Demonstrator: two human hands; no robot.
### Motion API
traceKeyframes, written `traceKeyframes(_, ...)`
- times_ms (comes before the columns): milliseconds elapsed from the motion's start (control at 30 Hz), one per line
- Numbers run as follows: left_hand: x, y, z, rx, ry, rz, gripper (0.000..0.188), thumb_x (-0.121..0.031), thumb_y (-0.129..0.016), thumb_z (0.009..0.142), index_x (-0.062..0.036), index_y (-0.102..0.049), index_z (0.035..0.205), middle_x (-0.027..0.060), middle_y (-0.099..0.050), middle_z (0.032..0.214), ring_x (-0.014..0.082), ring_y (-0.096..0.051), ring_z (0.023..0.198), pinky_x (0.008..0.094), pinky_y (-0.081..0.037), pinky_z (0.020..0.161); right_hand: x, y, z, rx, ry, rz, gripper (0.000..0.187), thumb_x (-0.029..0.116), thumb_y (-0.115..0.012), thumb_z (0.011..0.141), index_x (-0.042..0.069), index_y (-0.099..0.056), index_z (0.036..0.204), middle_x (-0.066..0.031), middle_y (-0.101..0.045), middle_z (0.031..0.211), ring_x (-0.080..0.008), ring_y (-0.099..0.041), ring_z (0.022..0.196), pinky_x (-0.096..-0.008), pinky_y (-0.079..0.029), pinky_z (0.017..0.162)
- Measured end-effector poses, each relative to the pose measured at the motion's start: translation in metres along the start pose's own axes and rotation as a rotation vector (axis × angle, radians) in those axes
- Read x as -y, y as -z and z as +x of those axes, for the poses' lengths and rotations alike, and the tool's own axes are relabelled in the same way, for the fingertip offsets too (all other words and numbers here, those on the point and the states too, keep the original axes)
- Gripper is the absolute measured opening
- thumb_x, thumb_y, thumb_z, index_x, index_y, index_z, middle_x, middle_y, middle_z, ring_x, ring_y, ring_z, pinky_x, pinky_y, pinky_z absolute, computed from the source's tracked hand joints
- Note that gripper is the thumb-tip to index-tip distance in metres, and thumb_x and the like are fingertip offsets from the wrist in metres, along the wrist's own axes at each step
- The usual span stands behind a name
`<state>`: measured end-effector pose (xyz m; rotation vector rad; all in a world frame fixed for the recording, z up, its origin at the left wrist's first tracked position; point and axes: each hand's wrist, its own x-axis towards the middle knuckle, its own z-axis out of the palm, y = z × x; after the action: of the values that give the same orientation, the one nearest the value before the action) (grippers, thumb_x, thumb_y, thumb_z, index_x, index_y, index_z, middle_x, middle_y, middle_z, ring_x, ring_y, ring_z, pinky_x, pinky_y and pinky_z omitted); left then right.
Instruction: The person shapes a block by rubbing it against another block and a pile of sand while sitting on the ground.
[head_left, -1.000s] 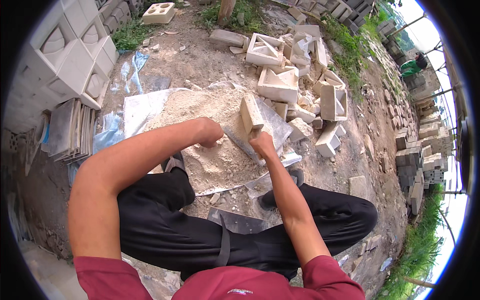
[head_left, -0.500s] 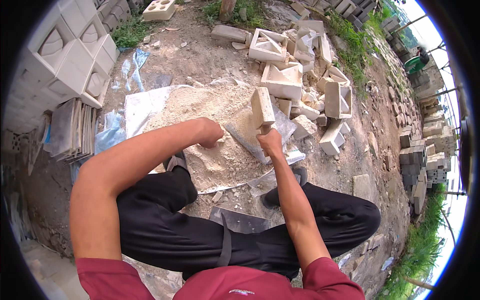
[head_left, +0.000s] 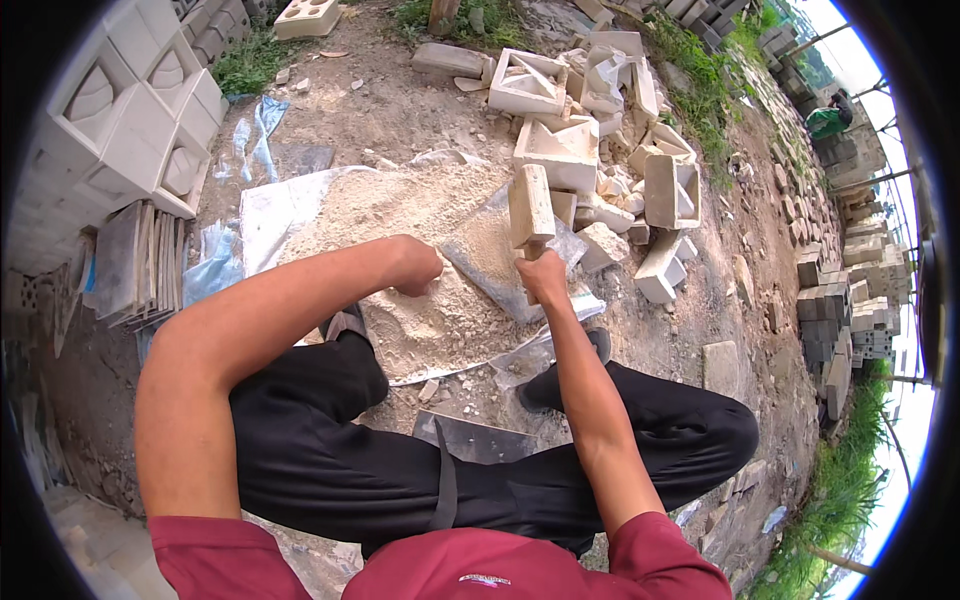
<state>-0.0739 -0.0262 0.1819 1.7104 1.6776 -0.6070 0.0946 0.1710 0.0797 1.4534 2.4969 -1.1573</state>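
Observation:
My right hand [head_left: 543,277] is wrapped round the short handle of a wooden mallet [head_left: 531,207]. Its pale, blocky head points away from me, above a flat grey slab [head_left: 490,272] dusted with crumbs. To the left, my left hand [head_left: 414,266] is closed over the sandy rubble beside the slab's left edge. What its fingers hold, if anything, is hidden. Pale crushed rubble [head_left: 420,325] lies spread on a white sheet [head_left: 285,212] between my feet, under and around the slab.
Broken cream blocks [head_left: 557,153] are heaped just beyond the slab to the right. White patterned blocks [head_left: 125,130] rise in a stack at left, above upright thin boards [head_left: 150,262]. A dark flat board [head_left: 475,438] lies between my legs. Grey blocks [head_left: 825,320] stand far right.
The mallet and my right hand have shifted slightly right and away from me. My left hand stays in place over the rubble. The whole view has slid a little.

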Motion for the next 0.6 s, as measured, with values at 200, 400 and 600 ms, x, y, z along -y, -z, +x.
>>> traceKeyframes(200, 0.003, 0.013, 0.0, -0.002, 0.009, 0.018, 0.034, -0.033, -0.061, 0.087, -0.0025, -0.068, 0.102, 0.0159, -0.069, 0.1, 0.0336, -0.066, 0.097, 0.0431, -0.053, 0.084, -0.036, -0.018, 0.004, -0.114, 0.065, -0.108, 0.041, 0.023, -0.067, 0.07, -0.013, -0.065, 0.088, -0.0292, -0.067, 0.082, -0.0393, -0.069, 0.084, -0.0422, -0.055, 0.074)
traceKeyframes(400, 0.002, 0.006, -0.006, -0.013, 0.016, -0.011, 0.034, -0.032, -0.06, 0.086, -0.0029, -0.068, 0.102, 0.0155, -0.069, 0.101, 0.0338, -0.066, 0.098, 0.0431, -0.053, 0.084, 0.001, -0.009, -0.016, -0.039, 0.026, 0.019, 0.039, 0.026, -0.069, 0.069, -0.01, -0.066, 0.082, -0.0243, -0.068, 0.074, -0.0338, -0.07, 0.073, -0.0394, -0.055, 0.068)
traceKeyframes(600, 0.0, 0.02, -0.001, 0.014, -0.005, 0.041, 0.034, -0.032, -0.061, 0.086, -0.0016, -0.069, 0.099, 0.0163, -0.07, 0.097, 0.0339, -0.067, 0.094, 0.0439, -0.053, 0.081, -0.042, -0.025, -0.02, -0.048, 0.025, -0.093, 0.05, 0.024, -0.068, 0.072, -0.011, -0.059, 0.106, -0.0331, -0.064, 0.101, -0.0437, -0.064, 0.1, -0.0435, -0.052, 0.085)
